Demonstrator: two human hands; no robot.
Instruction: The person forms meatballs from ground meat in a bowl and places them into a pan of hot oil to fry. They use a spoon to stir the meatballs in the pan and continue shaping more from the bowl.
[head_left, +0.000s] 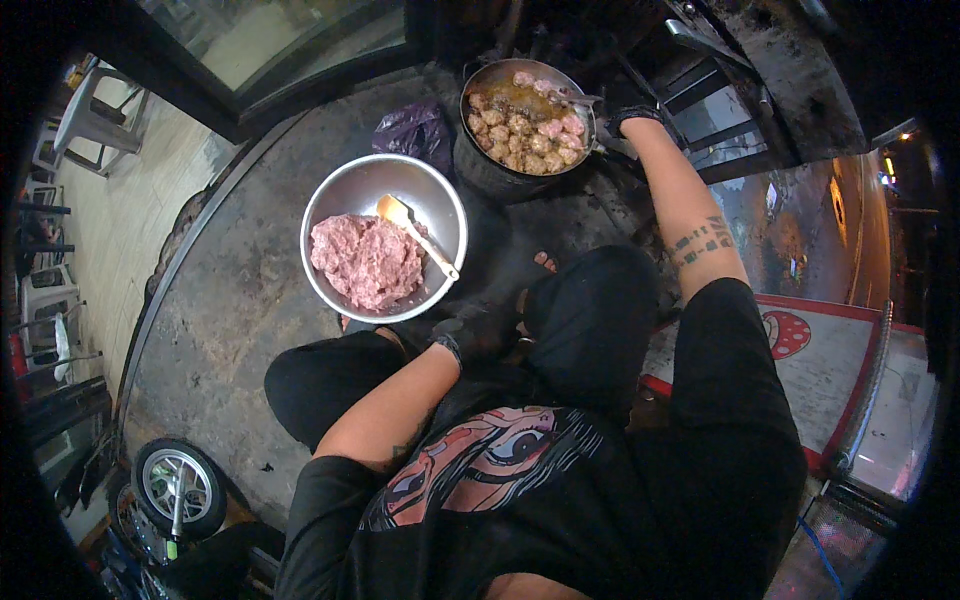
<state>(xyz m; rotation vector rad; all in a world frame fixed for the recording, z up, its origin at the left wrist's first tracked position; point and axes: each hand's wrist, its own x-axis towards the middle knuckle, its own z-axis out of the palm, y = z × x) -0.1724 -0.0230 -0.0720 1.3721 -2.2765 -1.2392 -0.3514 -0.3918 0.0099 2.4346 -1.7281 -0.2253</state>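
Note:
My right hand, in a black glove, reaches to the right side of a round metal pan. A metal spatula lies over the pan's right rim, its end near that hand; darkness hides the fingers and whether they grip it. Browned meatballs and several pinker ones sit in bubbling oil. My left hand, also black-gloved, is low between my knees, its fingers lost against dark clothing. Just beyond it stands a steel bowl with pink minced meat and a pale spoon resting inside.
A dark plastic bag lies behind the bowl on the stained concrete floor. To the left are plastic stools and a wheel. A red-edged panel stands at my right, below a metal frame.

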